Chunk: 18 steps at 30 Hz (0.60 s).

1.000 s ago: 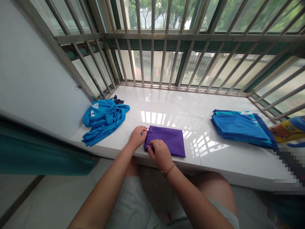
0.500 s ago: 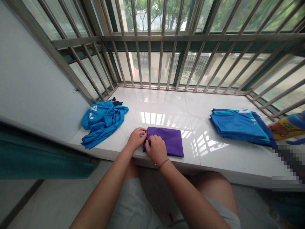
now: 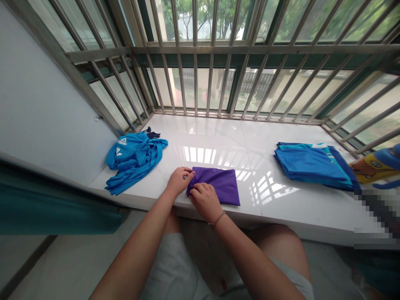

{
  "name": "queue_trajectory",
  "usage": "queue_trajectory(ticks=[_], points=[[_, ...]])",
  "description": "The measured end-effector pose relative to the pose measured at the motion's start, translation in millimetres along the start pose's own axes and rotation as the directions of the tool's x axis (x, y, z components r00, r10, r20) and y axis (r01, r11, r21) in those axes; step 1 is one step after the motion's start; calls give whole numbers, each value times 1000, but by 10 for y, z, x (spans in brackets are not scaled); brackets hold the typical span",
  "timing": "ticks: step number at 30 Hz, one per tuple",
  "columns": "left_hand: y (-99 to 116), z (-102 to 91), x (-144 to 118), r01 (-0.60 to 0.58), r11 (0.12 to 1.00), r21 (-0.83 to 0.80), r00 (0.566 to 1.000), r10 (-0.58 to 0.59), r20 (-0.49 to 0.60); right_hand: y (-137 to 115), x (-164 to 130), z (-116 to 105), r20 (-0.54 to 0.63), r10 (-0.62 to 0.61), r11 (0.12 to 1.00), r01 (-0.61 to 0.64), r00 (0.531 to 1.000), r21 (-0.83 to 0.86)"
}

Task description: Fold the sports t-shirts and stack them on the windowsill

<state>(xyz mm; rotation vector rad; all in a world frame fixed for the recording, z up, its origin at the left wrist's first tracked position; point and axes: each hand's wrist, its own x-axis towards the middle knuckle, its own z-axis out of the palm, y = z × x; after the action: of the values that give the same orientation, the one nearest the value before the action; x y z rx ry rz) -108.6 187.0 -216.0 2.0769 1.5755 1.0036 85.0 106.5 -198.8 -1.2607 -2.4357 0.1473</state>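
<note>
Head view: I find the purple folded cloth (image 3: 225,186) flat on the white ledge (image 3: 218,133), close to its front edge. Its long axis appears to run side to side, roughly along that edge. From the fingers of the left hand (image 3: 178,182), the cloth extends to the right; those fingers are at its far left corner, thumb and forefinger close together. I cannot tell whether they pinch the fabric or only touch it. The right hand (image 3: 205,201) is nearer the cloth's middle, lying over its near left part with fingers curled down and pointing left. Their tips are partly hidden, so I cannot confirm a grasp. The fabric is rumpled between the two hands and smooth to the right of them. I judge this left end the governing relation: both hands meet the cloth there, and its right end is untouched. A crumpled blue garment (image 3: 137,156) lies well apart to the left; a folded blue stack (image 3: 312,166) lies well apart to the right.
</note>
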Motion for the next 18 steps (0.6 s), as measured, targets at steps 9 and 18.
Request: queue_trajectory(ticks=[9, 18], points=[[-18, 139, 56, 43, 996, 75, 997, -37, -74, 64, -116, 44, -29, -120, 992, 121, 992, 24], [192, 22, -52, -188, 977, 105, 982, 188, 5, 87, -311, -294, -148, 82, 993, -68, 986, 97]])
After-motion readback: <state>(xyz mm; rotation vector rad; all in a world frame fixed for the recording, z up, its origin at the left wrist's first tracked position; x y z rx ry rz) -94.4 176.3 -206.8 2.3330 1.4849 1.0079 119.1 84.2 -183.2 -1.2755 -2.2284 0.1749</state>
